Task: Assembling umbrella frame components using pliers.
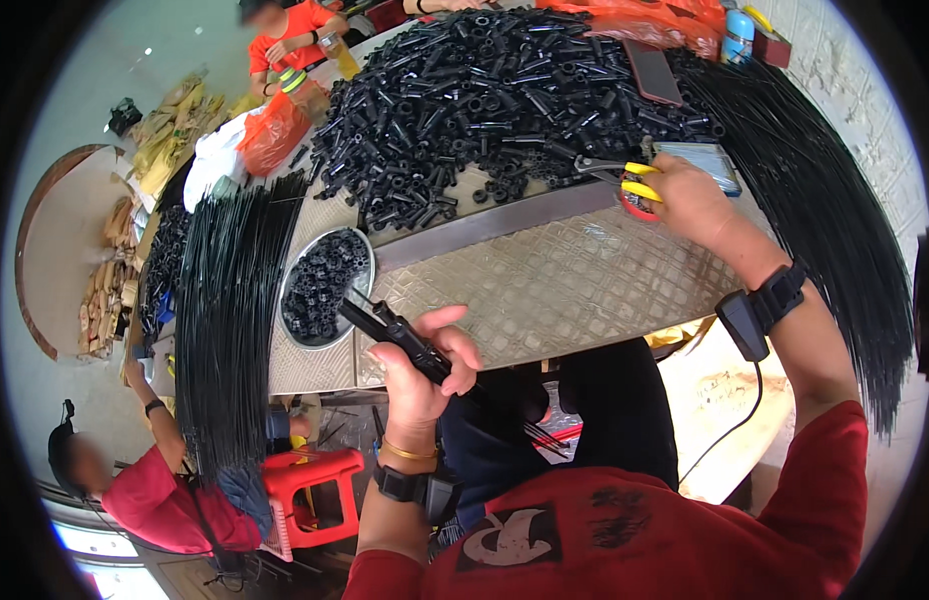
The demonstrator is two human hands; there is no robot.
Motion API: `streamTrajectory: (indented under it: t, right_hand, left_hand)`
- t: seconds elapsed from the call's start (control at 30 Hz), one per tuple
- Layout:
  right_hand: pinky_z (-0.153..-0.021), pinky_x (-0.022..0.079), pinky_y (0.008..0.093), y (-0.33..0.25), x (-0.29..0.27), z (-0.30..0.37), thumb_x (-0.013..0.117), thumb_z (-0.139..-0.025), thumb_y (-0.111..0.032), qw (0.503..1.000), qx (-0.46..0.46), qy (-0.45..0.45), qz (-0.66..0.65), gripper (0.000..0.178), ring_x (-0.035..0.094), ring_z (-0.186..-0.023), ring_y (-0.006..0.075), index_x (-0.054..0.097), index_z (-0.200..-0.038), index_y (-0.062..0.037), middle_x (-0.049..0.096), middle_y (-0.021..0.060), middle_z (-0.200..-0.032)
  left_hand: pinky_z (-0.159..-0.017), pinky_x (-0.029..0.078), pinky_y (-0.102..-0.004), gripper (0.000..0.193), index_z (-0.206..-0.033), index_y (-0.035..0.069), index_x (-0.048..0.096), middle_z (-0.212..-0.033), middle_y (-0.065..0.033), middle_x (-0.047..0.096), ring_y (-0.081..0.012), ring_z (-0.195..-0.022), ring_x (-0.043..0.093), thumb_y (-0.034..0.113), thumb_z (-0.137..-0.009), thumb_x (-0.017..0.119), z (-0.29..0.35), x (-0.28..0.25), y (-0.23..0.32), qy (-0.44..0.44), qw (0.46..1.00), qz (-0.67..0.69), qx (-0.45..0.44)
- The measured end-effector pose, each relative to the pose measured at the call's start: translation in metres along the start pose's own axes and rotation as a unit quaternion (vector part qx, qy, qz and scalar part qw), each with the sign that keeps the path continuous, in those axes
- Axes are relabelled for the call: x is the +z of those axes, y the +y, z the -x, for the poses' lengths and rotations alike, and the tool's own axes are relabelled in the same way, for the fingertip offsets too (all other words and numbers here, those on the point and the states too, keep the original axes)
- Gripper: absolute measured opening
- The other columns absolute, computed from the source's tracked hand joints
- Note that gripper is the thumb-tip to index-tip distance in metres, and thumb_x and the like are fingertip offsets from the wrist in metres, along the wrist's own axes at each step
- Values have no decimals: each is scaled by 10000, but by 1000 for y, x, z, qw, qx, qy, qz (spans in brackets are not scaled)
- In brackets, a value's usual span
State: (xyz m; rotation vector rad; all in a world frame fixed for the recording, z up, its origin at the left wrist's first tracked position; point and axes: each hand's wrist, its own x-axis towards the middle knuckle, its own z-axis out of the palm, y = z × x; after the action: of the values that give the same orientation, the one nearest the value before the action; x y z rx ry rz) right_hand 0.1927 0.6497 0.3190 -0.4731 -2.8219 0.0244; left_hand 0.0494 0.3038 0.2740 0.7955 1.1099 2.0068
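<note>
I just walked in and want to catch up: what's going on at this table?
A person in a red shirt has black tubular parts in the left hand. The right hand is at yellow-handled pliers; how firmly it grips them is unclear. Beyond a metal strip on the table lies a big heap of black parts. A bowl of small black pieces stands left, and long black rods lie at both sides.

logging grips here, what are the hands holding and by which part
Left hand: black tubes, around their nearer part. Right hand: yellow-handled cutters, apparently by the handles.
</note>
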Motion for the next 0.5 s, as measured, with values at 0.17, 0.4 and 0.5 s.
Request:
streamTrajectory:
  t: [0.17, 0.4, 0.5]
  right_hand:
    - [-790, 472, 413, 2, 6, -4, 615, -722, -48, 999, -33, 16, 16, 168, 568, -921, 315, 636, -882, 0, 549, 146, -931]
    - [-766, 472, 417, 1, 4, -3, 618, -711, -45, 996, -59, 62, 19, 171, 565, -876, 324, 624, -878, -4, 533, 149, -897]
    - [-754, 475, 424, 0, 6, 0, 626, -718, -57, 996, -33, 78, -29, 197, 571, -859, 331, 629, -909, -14, 530, 150, -880]
  left_hand:
    - [-351, 290, -236, 949, -1181, 23, 550, -649, -83, 590, -73, -361, 321, 810, -751, 240, -3, -6, 2, -15, 999, 26, -17]
    - [-348, 286, -235, 928, -1130, 9, 566, -655, -97, 594, -79, -356, 325, 802, -757, 263, -3, -7, 2, -21, 999, 40, -12]
    - [-356, 296, -245, 915, -1109, 4, 568, -655, -101, 593, -85, -367, 338, 798, -759, 279, -2, -4, 1, -17, 1000, 17, -15]
